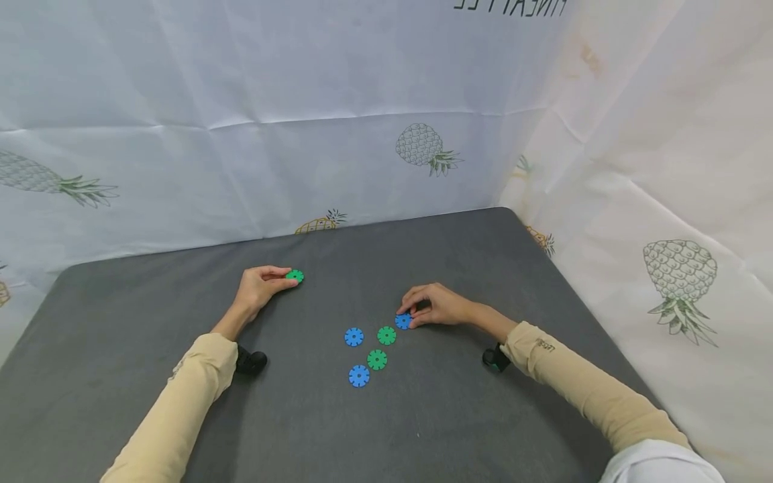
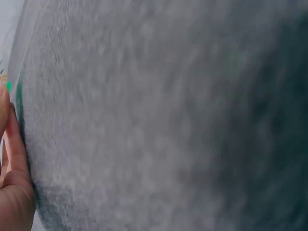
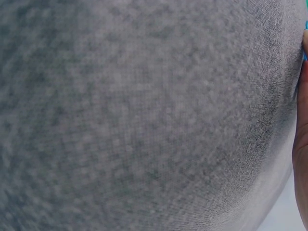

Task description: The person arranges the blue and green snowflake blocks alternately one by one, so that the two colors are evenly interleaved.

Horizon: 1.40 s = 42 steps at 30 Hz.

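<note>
Towards the back left of the grey table, my left hand (image 1: pixel 256 290) pinches a green notched disc (image 1: pixel 295 276) between thumb and fingers. In the left wrist view only a sliver of green (image 2: pixel 8 86) shows beside the fingertips. My right hand (image 1: pixel 439 305) has its thumb and fingers on a blue notched disc (image 1: pixel 403 321), pinching its edge. Left of this disc lies a green disc (image 1: pixel 386 335), with a second green disc (image 1: pixel 377 359) below it. Two more blue discs lie flat further left, an upper blue disc (image 1: pixel 353 337) and a lower blue disc (image 1: pixel 359 376).
The dark grey tabletop (image 1: pixel 314 429) has rounded far corners. A white curtain with pineapple prints (image 1: pixel 338 168) hangs behind it and along the right side. Black wrist devices show under both sleeves, a left device (image 1: pixel 250 362) and a right device (image 1: pixel 496 359).
</note>
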Available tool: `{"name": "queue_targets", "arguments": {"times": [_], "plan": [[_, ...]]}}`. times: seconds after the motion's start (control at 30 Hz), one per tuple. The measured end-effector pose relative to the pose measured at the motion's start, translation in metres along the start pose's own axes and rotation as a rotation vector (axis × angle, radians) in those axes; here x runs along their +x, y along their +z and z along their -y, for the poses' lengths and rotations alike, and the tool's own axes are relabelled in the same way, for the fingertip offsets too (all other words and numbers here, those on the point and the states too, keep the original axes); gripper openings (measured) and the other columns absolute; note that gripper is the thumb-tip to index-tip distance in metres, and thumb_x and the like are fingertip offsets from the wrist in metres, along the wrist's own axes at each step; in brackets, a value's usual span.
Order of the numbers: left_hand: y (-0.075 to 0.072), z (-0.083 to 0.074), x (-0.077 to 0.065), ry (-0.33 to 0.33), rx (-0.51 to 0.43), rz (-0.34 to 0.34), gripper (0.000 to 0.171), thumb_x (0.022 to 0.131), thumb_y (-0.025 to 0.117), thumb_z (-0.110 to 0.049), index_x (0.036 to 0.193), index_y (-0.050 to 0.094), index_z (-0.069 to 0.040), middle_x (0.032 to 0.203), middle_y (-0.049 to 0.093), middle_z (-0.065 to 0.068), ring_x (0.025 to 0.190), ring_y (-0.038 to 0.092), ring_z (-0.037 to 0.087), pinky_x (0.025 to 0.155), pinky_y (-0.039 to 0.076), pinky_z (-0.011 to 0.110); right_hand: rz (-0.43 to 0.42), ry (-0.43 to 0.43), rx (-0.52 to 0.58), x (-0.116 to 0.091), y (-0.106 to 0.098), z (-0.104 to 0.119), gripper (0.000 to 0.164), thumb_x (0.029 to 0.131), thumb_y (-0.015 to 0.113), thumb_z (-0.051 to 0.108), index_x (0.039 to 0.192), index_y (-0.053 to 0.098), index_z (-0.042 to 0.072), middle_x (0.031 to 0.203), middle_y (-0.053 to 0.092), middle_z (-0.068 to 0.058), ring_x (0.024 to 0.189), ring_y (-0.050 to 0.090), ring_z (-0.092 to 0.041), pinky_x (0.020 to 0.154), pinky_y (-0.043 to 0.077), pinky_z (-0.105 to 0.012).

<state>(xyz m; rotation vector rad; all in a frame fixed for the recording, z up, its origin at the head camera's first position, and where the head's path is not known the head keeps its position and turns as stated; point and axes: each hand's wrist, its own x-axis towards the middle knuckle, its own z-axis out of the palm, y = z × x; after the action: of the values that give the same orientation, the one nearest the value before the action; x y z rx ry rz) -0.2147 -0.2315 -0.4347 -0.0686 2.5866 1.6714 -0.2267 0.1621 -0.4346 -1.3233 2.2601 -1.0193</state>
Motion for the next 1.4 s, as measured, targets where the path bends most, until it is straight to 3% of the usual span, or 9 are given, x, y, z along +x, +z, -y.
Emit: {"name": "queue_targets", "arguments": {"times": [0.43,0.67,0.77,1.07,1.23,1.33,1.4], "plan": [[-0.001,-0.002,0.006,0.070,0.103,0.030,0.036,0.083,0.076,-0.010,0.113,0.067,0.007,0.114,0.065,0.022,0.077,0.061,-0.009,0.069,0.049,0.016,0.005,0.032,0.020,0.001,0.000,0.000,0.031,0.083,0.075,0.012,0.113,0.071,0.005,0.113,0.063,-0.007,0.088,0.059,-0.010,0.077,0.052,-0.025],[0.002,-0.001,0.007,0.187,0.248,-0.013,0.029,0.081,0.078,-0.012,0.106,0.071,0.003,0.101,0.071,0.018,0.083,0.069,0.012,0.068,0.051,0.021,0.006,0.036,0.025,0.000,0.000,0.000,0.031,0.083,0.075,0.012,0.113,0.071,0.005,0.112,0.063,-0.007,0.088,0.059,-0.010,0.077,0.053,-0.025],[0.004,0.000,0.009,0.226,0.279,-0.047,0.029,0.080,0.079,-0.011,0.104,0.072,0.002,0.100,0.071,0.017,0.083,0.070,0.015,0.068,0.052,0.022,0.003,0.036,0.030,0.000,-0.001,0.001,0.031,0.083,0.075,0.011,0.113,0.071,0.004,0.112,0.063,-0.007,0.088,0.058,-0.011,0.077,0.053,-0.025],[0.006,-0.002,0.011,0.169,0.310,-0.038,0.031,0.081,0.077,-0.012,0.108,0.072,0.003,0.113,0.066,0.020,0.099,0.066,0.029,0.077,0.054,0.029,0.003,0.030,0.031,0.000,0.000,-0.001,0.031,0.083,0.075,0.011,0.113,0.071,0.004,0.112,0.063,-0.008,0.088,0.058,-0.011,0.078,0.053,-0.025],[0.001,-0.004,0.011,0.152,0.319,0.012,0.036,0.082,0.077,-0.015,0.112,0.070,0.003,0.111,0.067,0.020,0.095,0.068,0.020,0.075,0.053,0.021,0.000,0.026,0.022,0.001,0.000,0.000,0.031,0.083,0.075,0.011,0.112,0.071,0.003,0.112,0.063,-0.008,0.088,0.058,-0.010,0.077,0.053,-0.025],[-0.004,-0.005,0.011,0.149,0.283,0.050,0.039,0.082,0.078,-0.015,0.116,0.068,0.002,0.110,0.068,0.019,0.088,0.066,0.007,0.071,0.050,0.014,-0.002,0.025,0.020,0.000,0.000,0.001,0.031,0.083,0.075,0.010,0.112,0.071,0.003,0.112,0.063,-0.008,0.088,0.058,-0.010,0.077,0.053,-0.025],[-0.007,-0.005,0.011,0.161,0.247,0.073,0.039,0.082,0.077,-0.013,0.117,0.067,0.003,0.112,0.067,0.020,0.088,0.065,0.005,0.071,0.049,0.013,-0.002,0.024,0.023,0.000,0.000,0.001,0.031,0.083,0.075,0.010,0.112,0.071,0.003,0.112,0.063,-0.008,0.088,0.058,-0.011,0.077,0.053,-0.025]]}}
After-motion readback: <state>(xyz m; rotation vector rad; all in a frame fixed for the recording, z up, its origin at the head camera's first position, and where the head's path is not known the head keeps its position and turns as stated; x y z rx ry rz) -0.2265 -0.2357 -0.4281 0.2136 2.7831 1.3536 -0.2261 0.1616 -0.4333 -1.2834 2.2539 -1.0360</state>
